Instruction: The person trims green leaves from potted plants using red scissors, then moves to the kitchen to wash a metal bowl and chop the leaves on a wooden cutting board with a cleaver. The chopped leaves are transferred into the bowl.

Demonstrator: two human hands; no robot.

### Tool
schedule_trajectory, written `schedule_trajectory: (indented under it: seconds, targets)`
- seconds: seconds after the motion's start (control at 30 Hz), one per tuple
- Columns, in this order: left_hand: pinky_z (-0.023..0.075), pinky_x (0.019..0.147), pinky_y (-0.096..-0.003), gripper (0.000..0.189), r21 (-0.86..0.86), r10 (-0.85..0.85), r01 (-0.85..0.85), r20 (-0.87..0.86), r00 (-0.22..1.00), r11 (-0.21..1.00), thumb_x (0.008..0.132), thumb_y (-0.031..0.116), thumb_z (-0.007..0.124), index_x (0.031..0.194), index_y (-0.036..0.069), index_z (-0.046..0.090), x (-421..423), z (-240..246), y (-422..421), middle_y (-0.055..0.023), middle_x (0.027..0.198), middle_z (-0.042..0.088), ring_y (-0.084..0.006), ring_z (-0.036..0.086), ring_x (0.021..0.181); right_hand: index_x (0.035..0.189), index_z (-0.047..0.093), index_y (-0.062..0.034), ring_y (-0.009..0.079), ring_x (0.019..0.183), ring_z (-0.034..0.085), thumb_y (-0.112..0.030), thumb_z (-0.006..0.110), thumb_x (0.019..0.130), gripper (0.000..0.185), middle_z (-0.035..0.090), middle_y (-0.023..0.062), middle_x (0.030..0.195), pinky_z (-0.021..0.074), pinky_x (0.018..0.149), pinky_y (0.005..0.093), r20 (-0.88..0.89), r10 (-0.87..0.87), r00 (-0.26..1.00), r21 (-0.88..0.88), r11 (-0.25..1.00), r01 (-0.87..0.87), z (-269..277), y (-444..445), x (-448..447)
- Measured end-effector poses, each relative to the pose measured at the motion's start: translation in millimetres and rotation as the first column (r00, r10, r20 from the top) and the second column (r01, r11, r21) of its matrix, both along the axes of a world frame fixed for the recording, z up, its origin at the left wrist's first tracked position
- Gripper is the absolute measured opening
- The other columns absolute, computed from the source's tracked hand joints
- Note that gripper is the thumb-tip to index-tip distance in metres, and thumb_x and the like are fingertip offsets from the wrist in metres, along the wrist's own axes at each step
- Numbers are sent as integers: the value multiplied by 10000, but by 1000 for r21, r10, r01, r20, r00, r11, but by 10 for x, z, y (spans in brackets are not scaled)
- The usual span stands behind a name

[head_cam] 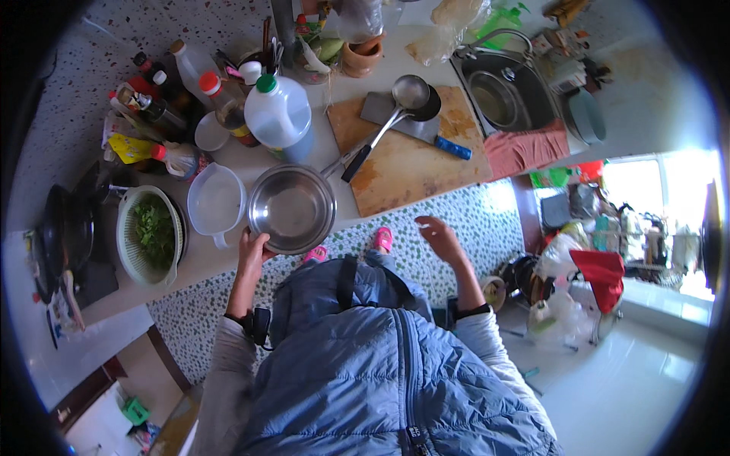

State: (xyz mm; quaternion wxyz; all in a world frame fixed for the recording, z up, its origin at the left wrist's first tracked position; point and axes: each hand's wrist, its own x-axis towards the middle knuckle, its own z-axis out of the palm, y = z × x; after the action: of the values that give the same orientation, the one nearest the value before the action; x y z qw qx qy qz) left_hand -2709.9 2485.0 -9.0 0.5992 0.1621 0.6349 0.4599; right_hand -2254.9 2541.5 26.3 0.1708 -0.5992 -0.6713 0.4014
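Note:
My left hand grips the near left rim of a shiny stainless steel bowl, thumb over the edge. The bowl overlaps the counter's front edge; I cannot tell if it rests there. Inside I make out only bare metal. Left of it stands a translucent plastic jug with its handle towards me. Beyond that, leafy greens lie in a pale green colander. My right hand, fingers apart and holding nothing, hovers over the floor in front of a wooden cutting board.
On the board lie a cleaver with a blue-wrapped handle and a metal ladle across a dark-headed utensil. A large jug with a green cap and several bottles line the back. A sink with a pink cloth is at right.

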Motion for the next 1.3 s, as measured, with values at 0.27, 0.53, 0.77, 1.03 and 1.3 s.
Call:
schedule_trajectory:
  seconds: [0.27,0.53,0.77,1.03,1.3]
  targets:
    - [509,561,-243,199,-65,-270,329,-730,628,942,944,187,630,994,-6,637,996,1252,-27,-67,764,668,-105,641,633,1122,606,-62,352,1089,539,-49,593,803,320,594,166,1141,444,921,435,230,16,973,426,897,-116,-58,1843,865]
    - [459,929,-464,621,-323,-373,599,-927,-44,732,823,281,705,1320,13,447,2149,647,1991,-209,1234,570,-364,542,1148,1184,513,-69,366,1044,514,-106,691,709,508,529,146,1093,434,918,456,362,163,918,367,880,-302,-217,2299,720]
    - [519,753,-481,472,-396,-471,592,-882,-31,702,698,262,711,1064,64,489,2287,291,2375,-189,1104,609,-367,591,1041,1130,528,-57,365,1019,526,-202,740,722,483,532,158,1049,448,883,453,322,199,926,350,884,-311,-256,2303,864]
    - [519,664,-498,454,-421,-529,538,-847,56,730,768,237,650,1184,106,523,2482,371,2429,-166,834,689,-367,672,770,1155,517,-100,383,992,568,-300,703,761,479,570,156,1054,493,797,493,327,310,893,272,874,-403,-207,2466,870]
    - [514,658,-470,427,-331,-467,506,-868,169,797,743,176,648,1133,39,544,2964,724,2198,-169,837,669,-368,654,781,1083,563,-66,402,923,609,-281,679,749,414,580,177,1019,492,759,501,314,385,868,219,860,-461,-235,2664,1309]
